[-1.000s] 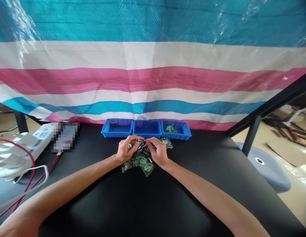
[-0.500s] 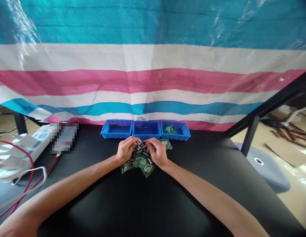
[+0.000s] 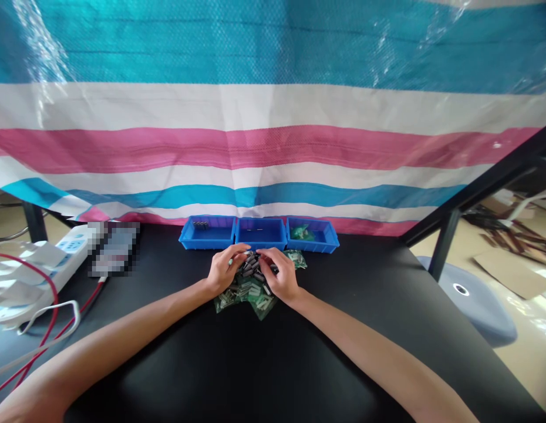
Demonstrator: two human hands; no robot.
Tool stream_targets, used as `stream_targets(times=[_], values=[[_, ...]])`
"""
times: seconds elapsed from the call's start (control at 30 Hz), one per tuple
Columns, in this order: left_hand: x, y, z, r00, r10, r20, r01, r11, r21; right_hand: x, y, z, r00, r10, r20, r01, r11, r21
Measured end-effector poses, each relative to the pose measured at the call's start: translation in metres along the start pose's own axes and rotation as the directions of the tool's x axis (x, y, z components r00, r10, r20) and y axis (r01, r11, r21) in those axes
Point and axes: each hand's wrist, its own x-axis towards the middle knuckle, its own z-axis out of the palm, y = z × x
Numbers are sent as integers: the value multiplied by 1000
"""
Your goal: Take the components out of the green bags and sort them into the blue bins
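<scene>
A small heap of dark grey, cylinder-like parts (image 3: 250, 265) lies on top of green-tinted clear plastic bags (image 3: 260, 305) on the black table. My left hand (image 3: 223, 271) is at the heap's left side, its fingers curled toward the thumb; a small pale spot shows between them, too small to name. From the right, my right hand (image 3: 279, 275) reaches onto the heap, thumb and fingers bent together over the parts. Whatever its fingertips grip is hidden. The bags under the heap contain several small metallic pieces.
Behind the hands stand three blue bins in a row: the left bin (image 3: 206, 244) has several small cylinders, the middle bin (image 3: 260, 242) thin pieces, the right bin (image 3: 326, 242) a green bag. Another bag (image 3: 296, 258) lies nearby. A power strip (image 3: 57, 264) and cables are at left.
My left hand's fingertips have drawn back slightly from the heap, and the small cylinder seen at them has shifted into the hand or out of sight. My right fingers have moved slightly over the heap.
</scene>
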Motion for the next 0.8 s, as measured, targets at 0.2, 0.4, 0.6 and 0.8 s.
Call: stream_targets(times=[0.2, 0.4, 0.6, 0.8], values=[[-5, -7, 5, 999, -28, 21, 29, 998, -51, 1, 2, 2, 997, -66, 29, 65, 998, 8], [-3, -1, 3, 998, -16, 57, 17, 1000, -21, -1, 5, 4, 995, -84, 61, 85, 996, -7], [4, 5, -1, 991, 113, 66, -115, 993, 25, -1, 5, 3, 998, -56, 18, 56, 997, -47], [8, 8, 0, 984, 178, 15, -179, 983, 46, 0, 7, 4, 999, -23, 23, 25, 996, -82]])
